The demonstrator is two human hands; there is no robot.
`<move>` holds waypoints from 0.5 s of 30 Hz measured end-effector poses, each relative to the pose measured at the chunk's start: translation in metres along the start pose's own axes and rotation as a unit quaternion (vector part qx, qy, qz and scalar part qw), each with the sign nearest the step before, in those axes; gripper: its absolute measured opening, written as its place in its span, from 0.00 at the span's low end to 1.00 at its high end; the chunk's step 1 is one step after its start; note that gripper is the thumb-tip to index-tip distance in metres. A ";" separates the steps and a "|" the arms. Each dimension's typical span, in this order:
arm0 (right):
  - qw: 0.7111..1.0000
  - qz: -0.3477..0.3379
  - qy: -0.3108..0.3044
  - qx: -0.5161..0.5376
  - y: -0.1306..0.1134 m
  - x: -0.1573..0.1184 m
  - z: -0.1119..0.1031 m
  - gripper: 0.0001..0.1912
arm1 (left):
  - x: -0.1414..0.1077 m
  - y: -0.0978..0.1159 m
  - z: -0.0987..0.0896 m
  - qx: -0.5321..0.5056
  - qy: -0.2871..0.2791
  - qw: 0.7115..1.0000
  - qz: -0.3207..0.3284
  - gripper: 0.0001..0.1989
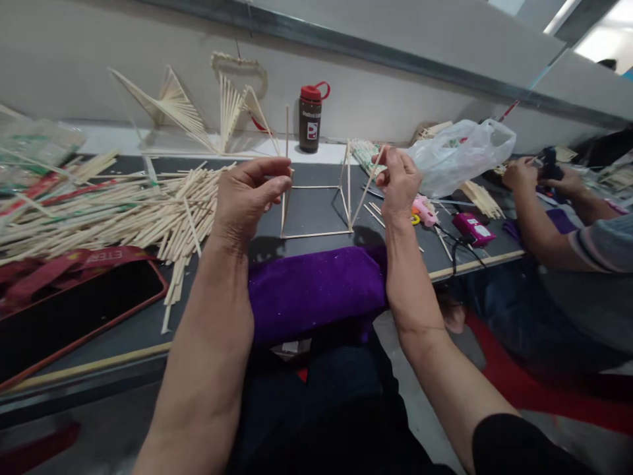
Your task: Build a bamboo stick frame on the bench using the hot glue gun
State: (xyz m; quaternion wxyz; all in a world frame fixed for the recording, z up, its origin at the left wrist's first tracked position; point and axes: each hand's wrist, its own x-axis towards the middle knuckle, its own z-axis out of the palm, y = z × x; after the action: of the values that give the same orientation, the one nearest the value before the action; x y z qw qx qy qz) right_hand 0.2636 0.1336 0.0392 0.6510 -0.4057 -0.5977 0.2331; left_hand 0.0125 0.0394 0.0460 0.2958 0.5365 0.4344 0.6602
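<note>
One stick frame (316, 234) stands on the tabletop (314, 211), one purple cloth (316, 290) hiding the near edge. Right fingers (393, 160) clamp one slanting stick (366, 188); left fingers (270, 165): cannot tell. Open room spans toward one far bottle (310, 122).

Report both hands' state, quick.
Left hand: at an upright stick; can't tell if closed on it.
Right hand: closed, pinching a slanted stick.

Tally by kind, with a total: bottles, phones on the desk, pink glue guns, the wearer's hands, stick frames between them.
Bottle: 1
Phone: 1
Pink glue gun: 1
Wearer's left hand and right hand: 2
Stick frame: 1
Total: 6
</note>
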 end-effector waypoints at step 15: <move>0.999 -0.025 -0.045 0.001 -0.007 -0.012 0.007 0.23 | 0.003 -0.015 0.011 0.027 0.019 0.998 0.050 0.11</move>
State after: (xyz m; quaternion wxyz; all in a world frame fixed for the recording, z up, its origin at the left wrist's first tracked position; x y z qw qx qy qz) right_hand 0.2532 0.1217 0.0379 0.6293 -0.3790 -0.6362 0.2358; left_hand 0.0214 0.0518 0.0345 0.2395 0.5523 0.4306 0.6724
